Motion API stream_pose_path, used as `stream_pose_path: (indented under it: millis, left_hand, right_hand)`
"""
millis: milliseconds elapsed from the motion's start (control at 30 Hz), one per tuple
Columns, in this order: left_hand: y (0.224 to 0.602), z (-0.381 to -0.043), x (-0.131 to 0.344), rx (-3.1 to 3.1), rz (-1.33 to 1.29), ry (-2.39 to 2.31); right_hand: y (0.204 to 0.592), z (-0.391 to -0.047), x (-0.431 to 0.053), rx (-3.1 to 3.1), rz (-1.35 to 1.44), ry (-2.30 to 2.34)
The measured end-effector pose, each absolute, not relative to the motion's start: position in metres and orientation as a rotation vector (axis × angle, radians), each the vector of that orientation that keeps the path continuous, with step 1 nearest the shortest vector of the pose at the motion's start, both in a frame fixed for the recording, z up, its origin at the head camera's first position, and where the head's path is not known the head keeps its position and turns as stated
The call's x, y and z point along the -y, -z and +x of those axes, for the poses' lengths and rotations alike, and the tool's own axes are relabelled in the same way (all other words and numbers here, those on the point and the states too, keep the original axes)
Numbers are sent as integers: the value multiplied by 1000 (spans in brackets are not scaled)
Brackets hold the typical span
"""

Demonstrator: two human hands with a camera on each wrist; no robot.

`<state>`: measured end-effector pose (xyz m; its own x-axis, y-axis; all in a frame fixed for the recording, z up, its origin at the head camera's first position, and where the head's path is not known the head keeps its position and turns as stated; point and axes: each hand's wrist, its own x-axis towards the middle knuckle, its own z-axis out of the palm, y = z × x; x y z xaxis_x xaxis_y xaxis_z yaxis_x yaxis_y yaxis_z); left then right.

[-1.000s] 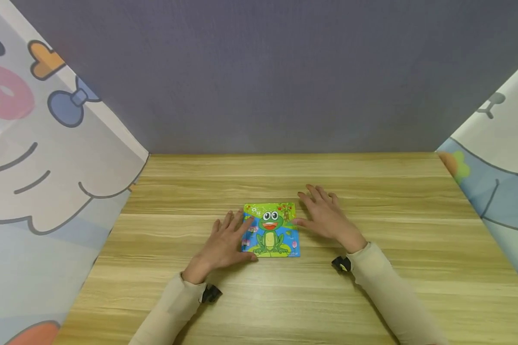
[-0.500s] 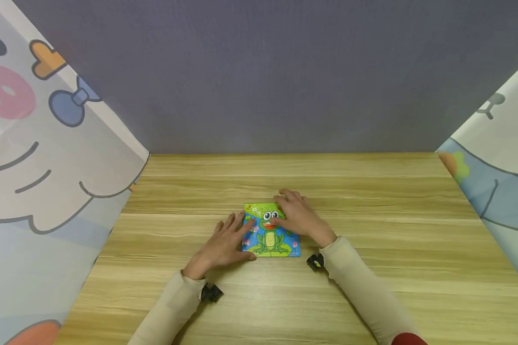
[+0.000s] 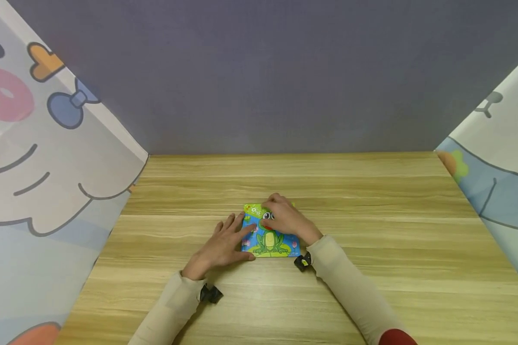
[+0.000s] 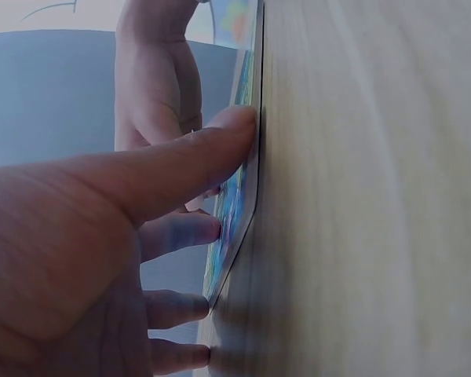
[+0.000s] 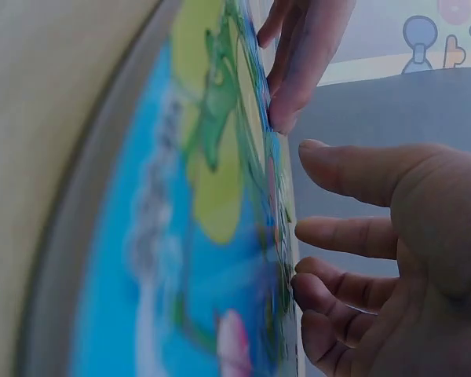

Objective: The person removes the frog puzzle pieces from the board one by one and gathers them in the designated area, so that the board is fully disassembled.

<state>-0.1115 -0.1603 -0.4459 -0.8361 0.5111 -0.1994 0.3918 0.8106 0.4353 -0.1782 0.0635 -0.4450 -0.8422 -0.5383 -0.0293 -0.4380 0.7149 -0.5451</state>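
A flat, square frog jigsaw puzzle (image 3: 269,243) in green and blue lies on the table. My left hand (image 3: 224,245) rests at its left side with the fingers spread. In the left wrist view, the left thumb (image 4: 196,161) presses on the edge of the puzzle near the table. Over the upper right part of the picture is my right hand (image 3: 287,218), covering some of the frog's face. The right wrist view shows the right hand (image 5: 424,243) with its fingertips at the puzzle's surface, thumb apart from the loosely bent fingers, no loose piece visible between them.
The wooden table (image 3: 371,191) reaches back to a grey partition (image 3: 285,76). Panels printed with cartoon animals stand at the left (image 3: 47,158) and right. A small black wrist camera (image 3: 303,262) sits beside each cuff.
My right hand has moved left from beside the puzzle onto its upper part, its fingers drawing closer together. The left hand and the puzzle have stayed nearly in place.
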Motion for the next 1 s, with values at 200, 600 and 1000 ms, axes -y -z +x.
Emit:
stream_pose_path:
  millis: [200,600,1000]
  left_hand:
    - [448,-111,162,-2718,727,-553]
    - [446,-109,168,-2710,839,-576]
    - [447,-109,169,-2701,856,-550]
  right_hand:
    - [447,-180,-55,-2736,-773,824]
    - [449,-180,-47,-2770,-701,849]
    - [448,-179,-43,-2756,-643,849]
